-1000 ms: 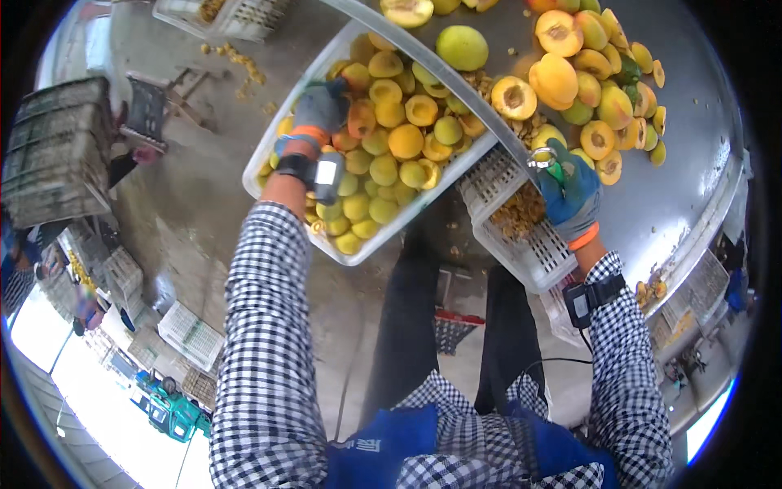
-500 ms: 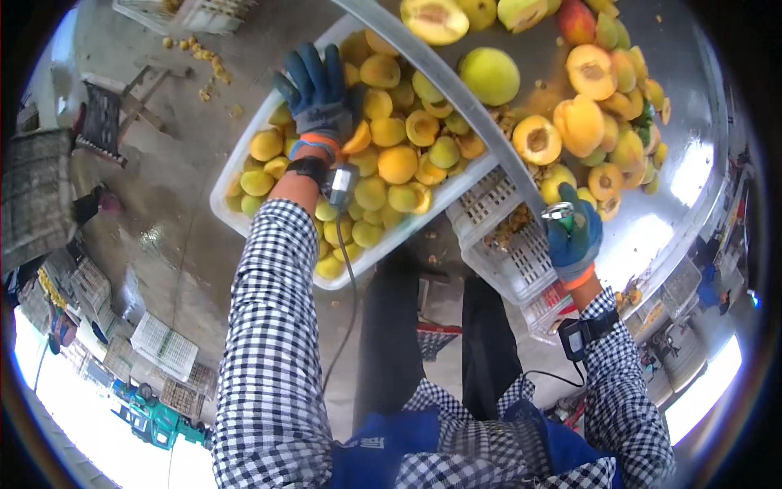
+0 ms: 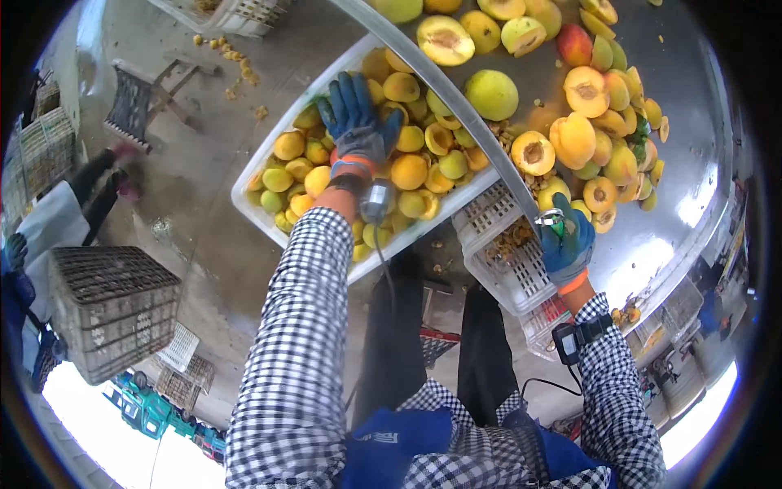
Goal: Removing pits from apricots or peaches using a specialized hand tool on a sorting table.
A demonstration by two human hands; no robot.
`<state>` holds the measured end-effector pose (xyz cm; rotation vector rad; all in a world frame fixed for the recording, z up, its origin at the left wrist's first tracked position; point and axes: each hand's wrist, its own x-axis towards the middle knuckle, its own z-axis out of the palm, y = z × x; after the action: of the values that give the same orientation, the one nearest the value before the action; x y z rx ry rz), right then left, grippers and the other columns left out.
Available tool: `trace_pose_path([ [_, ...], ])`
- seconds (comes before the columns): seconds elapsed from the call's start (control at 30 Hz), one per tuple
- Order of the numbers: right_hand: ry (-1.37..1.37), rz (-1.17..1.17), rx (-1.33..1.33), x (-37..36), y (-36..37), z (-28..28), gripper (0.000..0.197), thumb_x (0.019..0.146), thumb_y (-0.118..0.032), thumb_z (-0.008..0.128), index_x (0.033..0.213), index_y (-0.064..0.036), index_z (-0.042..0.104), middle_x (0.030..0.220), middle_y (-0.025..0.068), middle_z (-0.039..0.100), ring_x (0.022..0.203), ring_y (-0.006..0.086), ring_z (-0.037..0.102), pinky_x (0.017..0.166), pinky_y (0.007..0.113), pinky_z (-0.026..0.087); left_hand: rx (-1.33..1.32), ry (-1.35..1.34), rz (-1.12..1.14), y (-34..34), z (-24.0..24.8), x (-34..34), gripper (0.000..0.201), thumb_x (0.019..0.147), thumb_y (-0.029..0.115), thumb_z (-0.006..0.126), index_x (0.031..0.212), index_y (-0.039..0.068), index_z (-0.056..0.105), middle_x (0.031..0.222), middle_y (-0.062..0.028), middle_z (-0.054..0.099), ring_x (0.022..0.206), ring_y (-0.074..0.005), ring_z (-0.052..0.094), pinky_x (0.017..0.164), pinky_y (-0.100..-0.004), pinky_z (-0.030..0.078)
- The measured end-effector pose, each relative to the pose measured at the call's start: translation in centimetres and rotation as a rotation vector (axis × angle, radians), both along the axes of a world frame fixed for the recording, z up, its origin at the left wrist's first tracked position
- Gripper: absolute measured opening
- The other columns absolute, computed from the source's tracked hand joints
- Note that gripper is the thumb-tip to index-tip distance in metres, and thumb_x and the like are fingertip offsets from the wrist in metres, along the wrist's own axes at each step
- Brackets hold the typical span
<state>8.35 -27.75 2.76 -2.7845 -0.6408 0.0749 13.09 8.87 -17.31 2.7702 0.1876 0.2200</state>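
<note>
My left hand, in a blue-grey glove, rests palm down with fingers spread on the halved yellow peaches that fill a white plastic tub. Nothing shows in its grasp, though its palm is hidden. My right hand, gloved too, is closed round a small pitting tool with a metal loop head and a green part; most of its handle is hidden. That hand is by the rim of a metal table, near a heap of cut peaches. A whole greenish peach lies farther left there.
Below the table edge sit white slotted baskets with scraps inside. At the left, a person in blue is beside a large grey crate. A low stool and scattered fruit bits are on the wet floor.
My left hand has moved slightly right and nearer over the tub. At the left, the large crate has come nearer and the person in blue has come into view. My right hand keeps its tool.
</note>
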Motion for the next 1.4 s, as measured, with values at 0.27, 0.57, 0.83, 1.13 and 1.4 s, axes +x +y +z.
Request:
trace_pose_path([
  [0.27, 0.091, -0.042, 0.009, 0.2, 0.4, 0.5, 0.053, 0.091, -0.034, 0.066, 0.133, -0.0024, 0.058, 0.091, 0.0121, 0.059, 0.081, 0.0317, 0.059, 0.069, 0.045, 0.045, -0.161, -0.025, -0.127, 6.0, 8.6, 4.9, 0.029, 0.080, 0.016, 0.069, 0.108, 0.009, 0.071, 0.117, -0.0194, 0.067, 0.105, -0.0405, 0.063, 0.089, -0.0466, 0.052],
  [0.57, -0.014, 0.025, 0.024, 0.3, 0.0, 0.2, 0.050, 0.090, -0.026, 0.063, 0.132, 0.0010, 0.058, 0.091, 0.0106, 0.060, 0.079, 0.0306, 0.057, 0.069, 0.044, 0.045, 0.088, 0.345, -0.722, -6.7, 4.5, 11.9, 0.027, 0.088, 0.031, 0.059, 0.101, 0.013, 0.074, 0.109, -0.0139, 0.071, 0.108, -0.0361, 0.064, 0.096, -0.0444, 0.047],
  [0.83, -0.032, 0.013, -0.006, -0.3, -0.1, -0.3, 0.042, 0.093, -0.023, 0.059, 0.128, 0.0006, 0.060, 0.097, 0.0145, 0.064, 0.085, 0.0332, 0.060, 0.075, 0.045, 0.047, -0.038, 0.229, -0.620, -9.0, 2.3, 11.8, 0.031, 0.091, 0.034, 0.055, 0.105, 0.014, 0.075, 0.110, -0.0121, 0.072, 0.109, -0.0338, 0.065, 0.101, -0.0431, 0.044],
  [1.13, -0.053, -0.035, -0.016, -0.3, -0.4, -0.8, 0.031, 0.097, -0.016, 0.056, 0.122, 0.0024, 0.060, 0.112, 0.0216, 0.066, 0.099, 0.0382, 0.065, 0.087, 0.045, 0.051, -0.024, 0.140, -0.692, -4.5, 3.3, 11.0, 0.025, 0.084, 0.028, 0.062, 0.094, 0.011, 0.077, 0.089, -0.0138, 0.074, 0.086, -0.0351, 0.070, 0.081, -0.0445, 0.053],
  [1.4, -0.004, -0.072, -0.015, -0.9, -2.5, -1.5, 0.029, 0.100, -0.018, 0.056, 0.120, 0.0011, 0.058, 0.116, 0.0218, 0.065, 0.102, 0.0394, 0.064, 0.089, 0.046, 0.051, 0.117, 0.289, -0.449, 7.5, 3.2, -1.0, 0.047, 0.093, 0.041, 0.049, 0.067, 0.009, 0.074, 0.073, -0.0136, 0.070, 0.083, -0.0328, 0.064, 0.085, -0.0446, 0.042],
])
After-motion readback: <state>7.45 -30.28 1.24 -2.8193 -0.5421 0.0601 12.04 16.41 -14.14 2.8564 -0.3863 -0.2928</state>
